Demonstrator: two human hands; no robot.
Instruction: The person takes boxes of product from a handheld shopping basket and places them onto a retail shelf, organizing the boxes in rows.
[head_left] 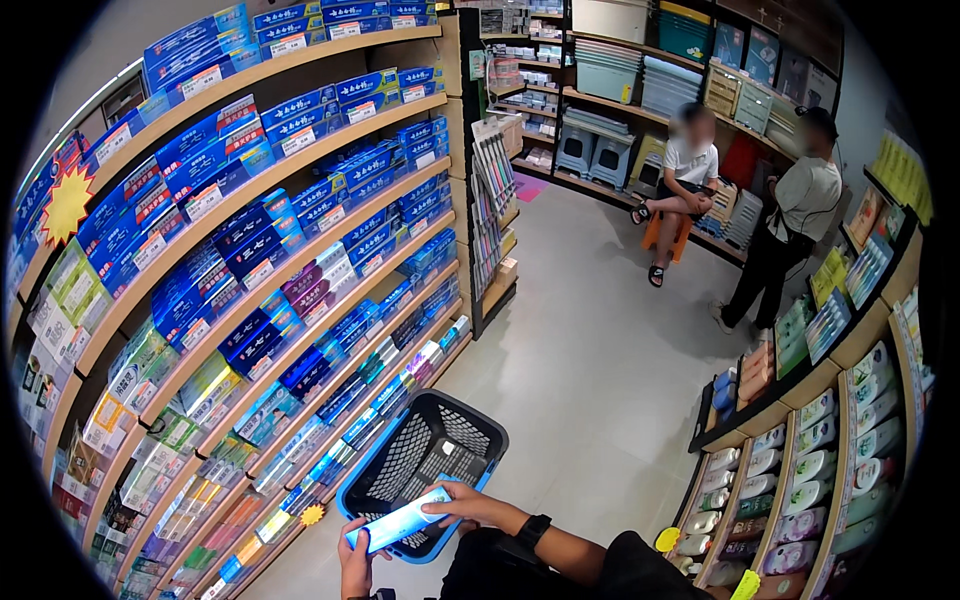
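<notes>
My left hand [355,560] and my right hand [460,505] both grip a long, glossy light-blue box [400,518], held tilted with its right end higher. The left fingers are wrapped round the lower left end; the right thumb and fingers hold the other end. Below the box, a dark mesh shopping basket [480,422] with a blue rim stands on the floor, partly hidden by my hands. A small pale patch shows inside it, too small to make out. A watch [533,532] is on my right wrist.
Tall shelves [330,225] of boxed toothpaste line the left. Bottle shelves [840,440] run along the right. On the grey floor [570,370] at the back, one person [685,165] sits on an orange stool and another [800,210] stands. Plastic bins [670,90] fill the back shelves.
</notes>
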